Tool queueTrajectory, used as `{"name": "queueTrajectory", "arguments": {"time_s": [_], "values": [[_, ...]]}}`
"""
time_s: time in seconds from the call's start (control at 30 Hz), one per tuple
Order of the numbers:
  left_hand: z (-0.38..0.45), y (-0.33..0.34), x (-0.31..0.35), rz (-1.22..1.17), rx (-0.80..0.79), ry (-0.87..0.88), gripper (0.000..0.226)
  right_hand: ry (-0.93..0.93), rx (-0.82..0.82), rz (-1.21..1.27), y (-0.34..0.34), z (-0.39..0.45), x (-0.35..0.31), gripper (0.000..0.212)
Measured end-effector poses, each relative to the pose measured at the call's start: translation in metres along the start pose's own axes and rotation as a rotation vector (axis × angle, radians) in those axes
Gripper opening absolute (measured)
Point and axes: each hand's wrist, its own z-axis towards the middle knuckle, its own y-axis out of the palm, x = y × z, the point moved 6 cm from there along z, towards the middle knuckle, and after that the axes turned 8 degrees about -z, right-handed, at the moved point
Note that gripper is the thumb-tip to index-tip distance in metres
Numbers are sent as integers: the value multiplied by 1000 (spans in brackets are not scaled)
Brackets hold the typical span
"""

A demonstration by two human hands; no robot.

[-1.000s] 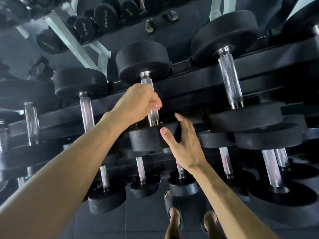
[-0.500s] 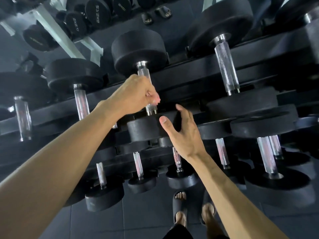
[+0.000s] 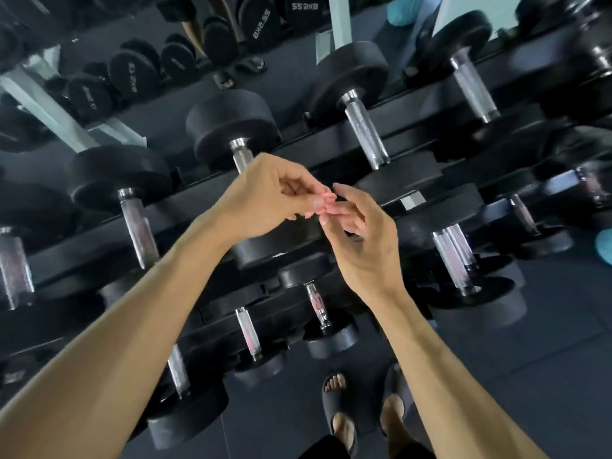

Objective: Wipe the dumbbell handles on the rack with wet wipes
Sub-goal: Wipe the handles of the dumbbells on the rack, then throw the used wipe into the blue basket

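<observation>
Black dumbbells with knurled steel handles lie in rows on a dark tiered rack (image 3: 185, 210). My left hand (image 3: 265, 200) is off the handle (image 3: 241, 157) of the top-row dumbbell right behind it. Its curled fingertips pinch a small pale, translucent scrap, apparently the wet wipe (image 3: 317, 204), most of which is hidden. My right hand (image 3: 364, 253) meets it from the right. Its thumb and middle fingers close on the same scrap while the index finger sticks up.
Neighbouring top-row handles (image 3: 366, 134) (image 3: 139, 230) stand to either side, with smaller dumbbells (image 3: 316, 304) on the lower tiers. A mirror (image 3: 139, 71) behind the rack reflects more weights. My feet in dark slippers (image 3: 337, 412) stand on the dark floor just before the rack.
My left hand let go of the dumbbell handle and pulled back toward me. My right hand left the dumbbell's front weight and rose to meet the left fingertips.
</observation>
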Motion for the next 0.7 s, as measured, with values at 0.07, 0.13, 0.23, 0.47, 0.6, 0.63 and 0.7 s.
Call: {"name": "queueTrajectory", "arguments": {"time_s": [0.07,0.13,0.23,0.47,0.6,0.63,0.7], "values": [[1,30,7,-25,-47,-12,5,19,37,20,-30,-9,0,18],[3,68,17,-60,-114,-9,8,82,70,34,-64,-20,12,10],[10,135,37,-108,-217,9,10,187,143,0,-127,-42,40,8],[40,316,88,154,-254,80,4,330,341,-106,-317,-91,123,14],[61,434,122,372,-315,115,19,371,442,-175,-437,-108,171,13],[66,462,132,419,-326,127,21,385,462,-187,-465,-112,180,12],[75,513,150,478,-339,144,24,403,491,-211,-516,-117,198,11]]}}
